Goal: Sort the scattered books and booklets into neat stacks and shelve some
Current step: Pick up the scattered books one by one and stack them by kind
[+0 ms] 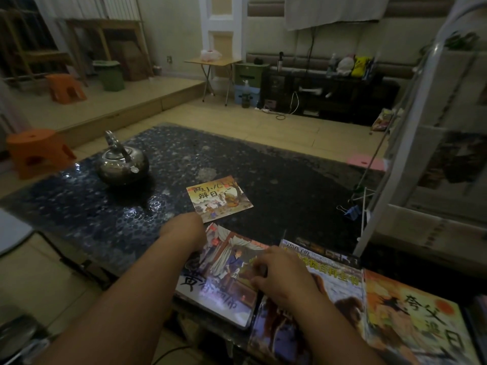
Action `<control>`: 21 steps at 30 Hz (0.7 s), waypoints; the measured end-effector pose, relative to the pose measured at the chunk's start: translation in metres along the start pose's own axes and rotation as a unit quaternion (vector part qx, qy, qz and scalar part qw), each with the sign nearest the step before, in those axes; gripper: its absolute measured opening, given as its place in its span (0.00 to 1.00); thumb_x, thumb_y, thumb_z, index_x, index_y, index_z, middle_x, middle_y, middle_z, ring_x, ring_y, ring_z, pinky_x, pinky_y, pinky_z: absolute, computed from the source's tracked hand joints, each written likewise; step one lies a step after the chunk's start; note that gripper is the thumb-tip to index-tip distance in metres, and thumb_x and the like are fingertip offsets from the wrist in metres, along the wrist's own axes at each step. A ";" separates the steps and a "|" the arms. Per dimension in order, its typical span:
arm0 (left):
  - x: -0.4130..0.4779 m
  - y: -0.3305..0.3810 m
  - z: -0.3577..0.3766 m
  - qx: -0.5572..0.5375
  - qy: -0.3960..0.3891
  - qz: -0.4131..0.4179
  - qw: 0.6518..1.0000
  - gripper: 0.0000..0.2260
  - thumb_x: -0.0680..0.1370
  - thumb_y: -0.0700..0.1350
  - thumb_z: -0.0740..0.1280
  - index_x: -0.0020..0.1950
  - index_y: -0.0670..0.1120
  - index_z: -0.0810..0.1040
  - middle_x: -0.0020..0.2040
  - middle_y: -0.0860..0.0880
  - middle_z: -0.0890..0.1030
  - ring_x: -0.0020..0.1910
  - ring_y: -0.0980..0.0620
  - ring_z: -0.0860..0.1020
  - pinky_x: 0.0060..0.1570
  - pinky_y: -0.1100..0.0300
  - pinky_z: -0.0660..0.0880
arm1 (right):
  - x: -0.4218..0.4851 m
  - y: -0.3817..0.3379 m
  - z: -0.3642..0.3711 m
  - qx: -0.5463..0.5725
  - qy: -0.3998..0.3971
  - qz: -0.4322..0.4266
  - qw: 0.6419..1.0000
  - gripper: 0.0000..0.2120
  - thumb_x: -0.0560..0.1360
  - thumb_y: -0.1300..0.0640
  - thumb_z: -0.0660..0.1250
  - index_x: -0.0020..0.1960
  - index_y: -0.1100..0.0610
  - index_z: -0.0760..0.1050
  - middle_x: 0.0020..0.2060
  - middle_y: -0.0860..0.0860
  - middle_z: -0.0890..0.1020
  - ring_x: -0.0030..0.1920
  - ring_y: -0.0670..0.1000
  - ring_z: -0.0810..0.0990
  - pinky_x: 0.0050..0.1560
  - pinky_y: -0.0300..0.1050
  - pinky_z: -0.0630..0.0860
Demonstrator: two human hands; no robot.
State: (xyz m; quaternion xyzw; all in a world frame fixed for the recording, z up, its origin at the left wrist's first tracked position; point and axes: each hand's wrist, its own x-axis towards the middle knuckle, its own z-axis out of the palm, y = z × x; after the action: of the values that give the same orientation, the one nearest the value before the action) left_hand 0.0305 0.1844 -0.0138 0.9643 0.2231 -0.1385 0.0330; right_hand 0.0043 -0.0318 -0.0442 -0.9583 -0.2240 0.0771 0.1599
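A: Step?
B: Squaring the stack (pixel 224 285) at the tabletop's (pixel 290 180) near edge. Right hand (pixel 282 275) pinches its right edge. Left hand (pixel 184 233) at far corner, fingers hidden, can't tell grip.
A: Next?
B: Likely fetch the booklet (pixel 218 198) lying just beyond and add it.

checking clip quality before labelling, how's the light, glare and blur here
Head view: dim indoor light; glare patches on the left of the glossy table and on the kettle; left hand, right hand and the storybook under them are blurred; the small booklet mid-table is legible; wide-angle distortion curves the white rack at right.
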 end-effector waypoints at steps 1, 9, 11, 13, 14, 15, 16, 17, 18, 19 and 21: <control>0.000 0.000 0.000 0.002 -0.002 -0.002 1.000 0.05 0.74 0.44 0.68 0.46 0.47 0.73 0.43 0.48 0.75 0.43 0.48 0.75 0.41 0.55 0.72 | 0.000 0.001 0.000 0.002 -0.002 0.001 1.000 0.12 0.74 0.46 0.69 0.56 0.47 0.79 0.57 0.46 0.75 0.58 0.51 0.71 0.58 0.47 0.72; 0.000 0.007 0.003 0.046 0.054 0.026 0.997 0.10 0.76 0.48 0.63 0.56 0.47 0.76 0.48 0.49 0.77 0.45 0.49 0.76 0.40 0.56 0.71 | 0.007 0.010 -0.007 0.097 0.029 0.064 0.993 0.12 0.77 0.47 0.66 0.59 0.46 0.78 0.54 0.46 0.75 0.55 0.48 0.75 0.55 0.44 0.74; 0.004 0.015 0.006 0.034 0.098 0.056 0.993 0.12 0.76 0.49 0.63 0.58 0.47 0.76 0.52 0.48 0.78 0.50 0.47 0.77 0.43 0.55 0.73 | 0.008 0.015 -0.013 0.122 0.050 0.080 0.988 0.12 0.78 0.47 0.65 0.60 0.46 0.77 0.55 0.45 0.75 0.55 0.46 0.75 0.55 0.42 0.74; 0.008 0.027 0.008 0.018 0.140 0.094 0.985 0.13 0.76 0.52 0.63 0.58 0.47 0.76 0.53 0.46 0.78 0.52 0.46 0.77 0.46 0.53 0.74 | 0.009 0.021 -0.020 0.151 0.074 0.095 0.981 0.13 0.77 0.47 0.66 0.61 0.47 0.77 0.56 0.45 0.76 0.54 0.46 0.76 0.54 0.41 0.73; 0.010 0.033 0.008 0.025 0.161 0.108 0.981 0.15 0.76 0.53 0.64 0.58 0.47 0.76 0.53 0.46 0.78 0.52 0.45 0.77 0.46 0.53 0.73 | 0.009 0.025 -0.024 0.172 0.082 0.104 0.976 0.13 0.77 0.47 0.66 0.61 0.47 0.78 0.56 0.46 0.76 0.54 0.46 0.76 0.54 0.40 0.72; 0.013 0.041 0.009 0.040 0.182 0.121 0.975 0.16 0.76 0.54 0.64 0.60 0.47 0.75 0.53 0.46 0.78 0.52 0.45 0.77 0.45 0.53 0.72 | 0.010 0.029 -0.026 0.195 0.089 0.113 0.970 0.14 0.77 0.48 0.67 0.61 0.48 0.78 0.57 0.46 0.77 0.55 0.46 0.77 0.54 0.40 0.72; 0.017 0.048 0.011 0.059 0.197 0.134 0.969 0.17 0.76 0.53 0.64 0.61 0.47 0.75 0.54 0.46 0.79 0.52 0.45 0.77 0.45 0.53 0.72 | 0.010 0.034 -0.028 0.213 0.096 0.121 0.965 0.14 0.77 0.48 0.67 0.62 0.49 0.78 0.57 0.47 0.78 0.55 0.46 0.77 0.55 0.41 0.72; 0.021 0.055 0.013 0.074 0.205 0.147 0.965 0.18 0.76 0.53 0.64 0.62 0.47 0.74 0.54 0.46 0.79 0.52 0.45 0.78 0.45 0.52 0.72 | 0.011 0.037 -0.030 0.229 0.103 0.129 0.959 0.14 0.77 0.49 0.67 0.62 0.49 0.78 0.56 0.47 0.79 0.55 0.47 0.78 0.55 0.41 0.73; 0.026 0.061 0.015 0.084 0.202 0.162 0.962 0.18 0.76 0.52 0.65 0.63 0.47 0.74 0.55 0.46 0.79 0.53 0.45 0.78 0.47 0.52 0.72 | 0.012 0.041 -0.030 0.244 0.112 0.138 0.953 0.14 0.77 0.49 0.68 0.61 0.50 0.78 0.55 0.47 0.80 0.55 0.47 0.78 0.55 0.42 0.73; 0.032 0.067 0.017 0.086 0.193 0.173 0.962 0.17 0.75 0.51 0.65 0.63 0.47 0.74 0.57 0.45 0.78 0.54 0.45 0.77 0.49 0.51 0.72 | 0.012 0.045 -0.031 0.262 0.124 0.146 0.946 0.13 0.77 0.50 0.68 0.60 0.50 0.78 0.53 0.46 0.80 0.55 0.47 0.78 0.54 0.42 0.74; 0.044 0.076 0.020 0.079 0.169 0.185 0.965 0.17 0.75 0.50 0.66 0.63 0.48 0.73 0.59 0.45 0.77 0.56 0.45 0.77 0.51 0.51 0.72 | 0.013 0.050 -0.031 0.297 0.140 0.158 0.931 0.12 0.77 0.51 0.69 0.59 0.50 0.78 0.49 0.45 0.79 0.53 0.46 0.79 0.52 0.41 0.73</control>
State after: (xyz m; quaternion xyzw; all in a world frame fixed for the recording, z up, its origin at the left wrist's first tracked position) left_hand 0.0966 0.1316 -0.0454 0.9978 0.0310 0.0173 -0.0566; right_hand 0.0430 -0.0769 -0.0338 -0.8913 -0.0119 0.0289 0.4524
